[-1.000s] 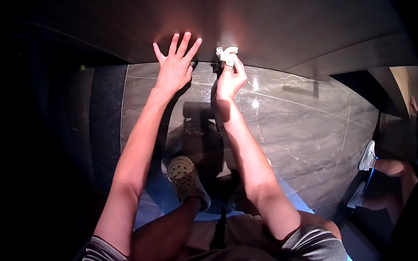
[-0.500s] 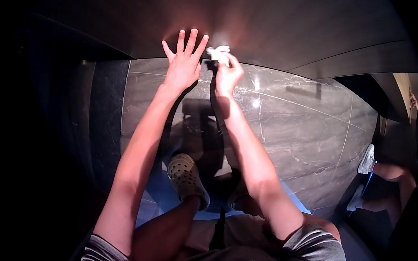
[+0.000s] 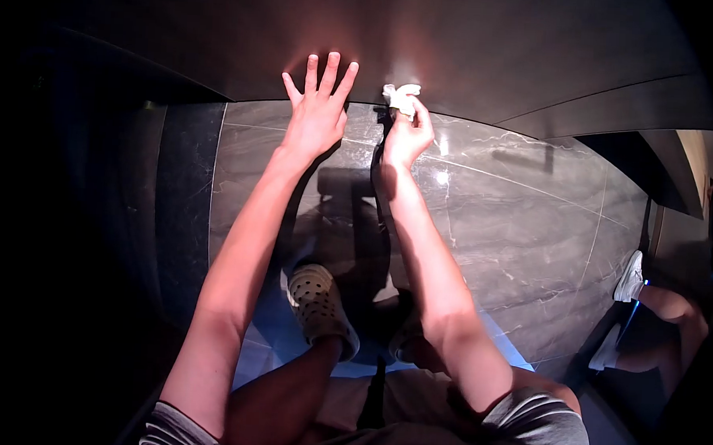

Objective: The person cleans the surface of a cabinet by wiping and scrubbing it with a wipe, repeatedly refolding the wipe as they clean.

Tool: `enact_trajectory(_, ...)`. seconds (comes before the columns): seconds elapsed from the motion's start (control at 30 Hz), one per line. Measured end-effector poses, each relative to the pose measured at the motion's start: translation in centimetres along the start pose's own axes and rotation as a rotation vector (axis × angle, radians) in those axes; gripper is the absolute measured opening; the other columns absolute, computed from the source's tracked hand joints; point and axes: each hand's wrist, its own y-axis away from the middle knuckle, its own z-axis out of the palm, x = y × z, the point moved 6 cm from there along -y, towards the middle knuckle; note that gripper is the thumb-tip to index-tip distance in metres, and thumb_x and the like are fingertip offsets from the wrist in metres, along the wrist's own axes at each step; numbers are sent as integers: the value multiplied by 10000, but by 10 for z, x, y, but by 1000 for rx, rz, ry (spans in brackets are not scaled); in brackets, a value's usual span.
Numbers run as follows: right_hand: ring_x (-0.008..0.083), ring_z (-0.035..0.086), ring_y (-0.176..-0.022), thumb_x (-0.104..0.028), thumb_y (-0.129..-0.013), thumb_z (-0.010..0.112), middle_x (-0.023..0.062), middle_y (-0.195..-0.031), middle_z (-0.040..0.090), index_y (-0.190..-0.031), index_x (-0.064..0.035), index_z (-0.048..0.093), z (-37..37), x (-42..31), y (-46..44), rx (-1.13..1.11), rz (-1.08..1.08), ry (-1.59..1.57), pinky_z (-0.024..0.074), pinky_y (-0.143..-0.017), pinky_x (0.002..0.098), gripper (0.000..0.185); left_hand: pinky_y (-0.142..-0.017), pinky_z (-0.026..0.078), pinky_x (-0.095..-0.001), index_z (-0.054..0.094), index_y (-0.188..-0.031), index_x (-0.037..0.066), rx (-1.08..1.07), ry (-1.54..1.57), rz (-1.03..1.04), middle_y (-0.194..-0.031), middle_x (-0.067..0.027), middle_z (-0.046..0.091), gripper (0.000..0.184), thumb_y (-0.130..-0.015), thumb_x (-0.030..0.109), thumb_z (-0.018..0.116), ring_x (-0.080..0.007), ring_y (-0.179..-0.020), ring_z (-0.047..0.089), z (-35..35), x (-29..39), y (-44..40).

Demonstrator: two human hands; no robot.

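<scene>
With its fingers spread, my left hand (image 3: 316, 125) rests its fingertips against a dark, smooth panel (image 3: 491, 45). To the right of it, my right hand (image 3: 409, 140) pinches a crumpled white tissue or cloth (image 3: 402, 97) between thumb and fingers. The white wad lies at the lower part of the panel, seemingly touching it. Which of the two materials the wad is, I cannot tell.
Grey marble-look tiles (image 3: 516, 213) spread below the panel. My foot in a beige clog (image 3: 317, 300) is below my hands. Far right, another person's legs and white shoes (image 3: 629, 276) show beside a dark cabinet edge (image 3: 669, 168).
My right hand has slid to the right along the panel with the white wad, away from my left hand. My left hand stays spread in nearly the same place.
</scene>
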Motion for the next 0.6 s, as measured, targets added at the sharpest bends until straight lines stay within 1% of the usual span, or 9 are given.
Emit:
enact_trajectory(0.1, 136, 644, -888, 14, -837, 683, 79, -937, 722, -1019, 0, 720, 11, -5, 6, -78, -45, 113, 501, -815, 287, 186, -1048, 99, -785, 196, -1560, 180, 4, 20, -15, -1630, -147, -76, 863, -824, 132, 643, -456, -1472, -98, 3, 0, 0)
enact_trajectory(0.17, 120, 645, -882, 30, -826, 685, 81, -927, 726, -993, -3, 733, 28, 2, 8, -376, 172, 110, 501, -806, 274, 177, -1046, 99, -787, 198, -1560, 180, 19, 14, -14, -1628, -153, -78, 866, -821, 136, 648, -459, -1471, -97, 4, 2, 0)
enact_trajectory(0.23, 112, 646, -876, 34, -822, 694, 75, -943, 726, -1022, 0, 728, 26, -8, 3, -327, 30, 57, 502, -788, 258, 205, -1045, 99, -789, 199, -1559, 178, 30, -5, -11, -1627, -160, -81, 869, -818, 142, 653, -461, -1470, -95, 3, -1, -1)
enact_trajectory(0.27, 112, 647, -879, 40, -824, 689, 73, -953, 723, -1046, -3, 722, 19, -2, 5, -232, 138, -20, 503, -781, 252, 228, -1043, 99, -790, 199, -1559, 177, 30, -12, -7, -1626, -163, -82, 872, -817, 147, 656, -463, -1470, -95, 4, -1, -1)
enact_trajectory(0.3, 115, 648, -873, 55, -829, 664, 76, -959, 720, -1049, -10, 718, 15, -10, 5, -128, -1, 15, 507, -777, 262, 236, -1042, 98, -792, 199, -1559, 176, 28, -12, 1, -1625, -167, -84, 874, -817, 151, 660, -464, -1470, -95, 5, 1, 0)
enact_trajectory(0.37, 124, 651, -872, 56, -826, 650, 78, -958, 719, -1035, -11, 717, 19, -8, 11, -83, 0, -18, 509, -783, 271, 229, -1042, 92, -792, 196, -1558, 172, 28, 7, -6, -1623, -172, -87, 877, -816, 155, 662, -471, -1468, -92, 5, 0, 0)
enact_trajectory(0.43, 142, 657, -875, 34, -816, 662, 94, -942, 726, -1005, 3, 720, 33, -6, 10, -341, 63, 113, 509, -808, 282, 200, -1027, 102, -811, 240, -1550, 229, 96, 93, -26, -1640, -90, -5, 857, -805, 116, 648, -404, -1491, -50, 4, 0, 0)
enact_trajectory(0.5, 144, 660, -876, 21, -821, 673, 104, -931, 731, -1002, -3, 725, 35, -18, 5, -447, -42, 154, 509, -818, 288, 189, -1027, 102, -811, 237, -1551, 230, 89, 92, -20, -1640, -90, -6, 858, -806, 117, 647, -408, -1491, -44, 5, 1, 1)
enact_trajectory(0.6, 166, 670, -892, 2, -826, 694, 103, -962, 732, -1010, -11, 726, 16, -7, 4, -159, 0, 37, 511, -825, 296, 187, -1027, 101, -811, 240, -1550, 229, 91, 82, -22, -1638, -94, 0, 848, -810, 120, 640, -414, -1489, -33, 5, -2, 1)
